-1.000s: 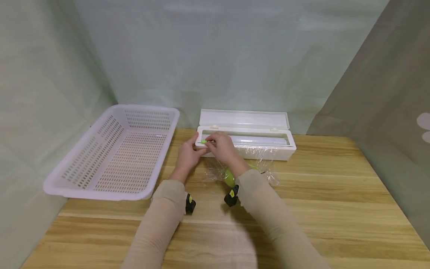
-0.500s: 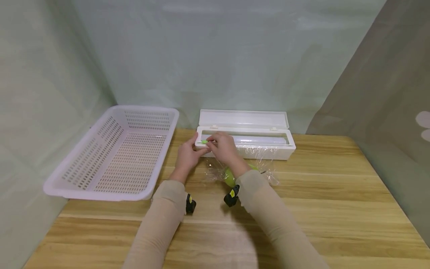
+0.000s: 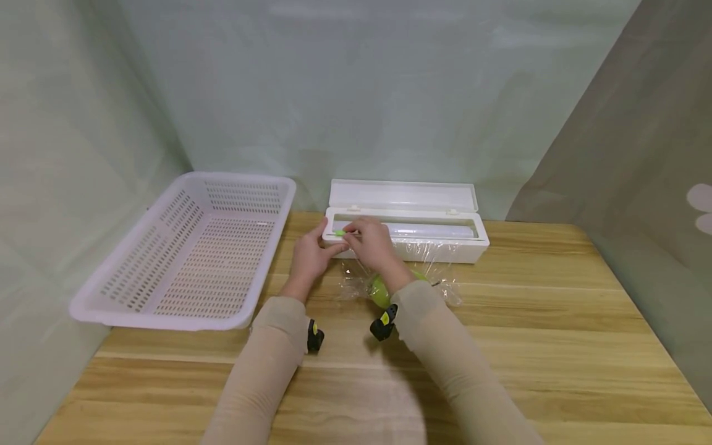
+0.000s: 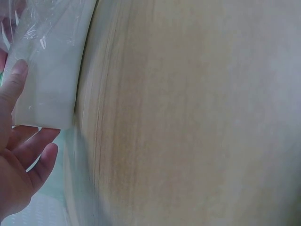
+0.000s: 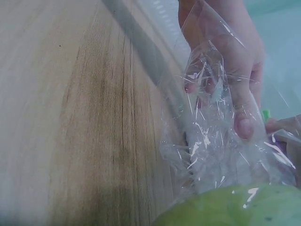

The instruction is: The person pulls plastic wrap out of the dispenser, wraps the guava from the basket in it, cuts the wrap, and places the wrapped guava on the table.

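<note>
A white cling film box (image 3: 434,248) stands at the back of the table, its lid raised and a roll of film (image 3: 431,231) inside. My left hand (image 3: 309,256) grips its left end, thumb on the front face in the left wrist view. Near that end, my right hand (image 3: 371,244) pinches a small green slide cutter (image 3: 339,233) on the front edge. Clear cling film (image 5: 207,136) hangs from the box front, crumpled over a green fruit with a dark stem (image 3: 381,293). My right wrist partly hides this fruit in the head view.
A white perforated plastic basket (image 3: 267,247) stands to the left of the box. The wooden table (image 3: 556,346) reaches out to the right and front. A grey-green sheet (image 3: 389,93) rises close behind the box, with more sheeting at both sides.
The green slide cutter and my right fingertips have shifted very slightly right along the box's front edge. My left hand keeps its hold on the box end.
</note>
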